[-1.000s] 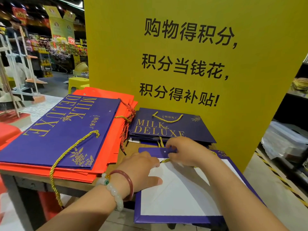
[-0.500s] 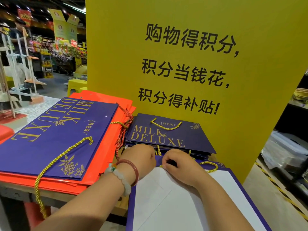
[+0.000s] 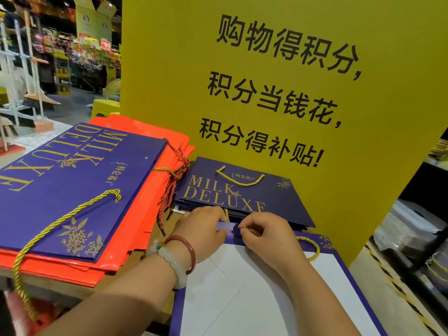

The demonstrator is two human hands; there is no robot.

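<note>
A flat purple paper bag [image 3: 271, 294] lies in front of me with its white inside face up. My left hand [image 3: 201, 229] presses down on the folded purple top edge [image 3: 226, 230] of the bag, fingers curled over it. My right hand [image 3: 264, 235] pinches the gold cord handle [image 3: 312, 246] near that edge, and the cord loops out to the right. A bead bracelet and a red bangle sit on my left wrist.
A stack of small purple "Milk Deluxe" bags [image 3: 242, 192] lies just behind my hands. A large purple bag [image 3: 72, 180] rests on orange bags [image 3: 135, 214] at left on the table. A yellow sign board [image 3: 278, 93] stands behind. Shop shelves fill the far left.
My left hand moved forward from the white panel to the bag's top edge. Both hands now sit close together at that edge, and the view has shifted nearer.
</note>
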